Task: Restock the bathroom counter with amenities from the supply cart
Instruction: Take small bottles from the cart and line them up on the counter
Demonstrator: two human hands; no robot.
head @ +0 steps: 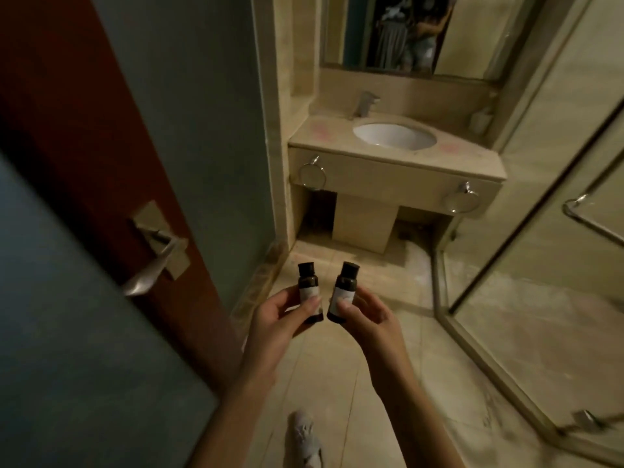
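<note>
- Head view: your left grip (277,320) clamps one small dark capped bottle (308,292), your right grip (369,319) a twin bottle (342,293).
- Neither sits on the beige stone surface (320,138) yet.

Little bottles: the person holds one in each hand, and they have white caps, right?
Almost. The left hand holds one little bottle and the right hand holds the other bottle, but their caps are dark, not white. The head view shows it.
</note>
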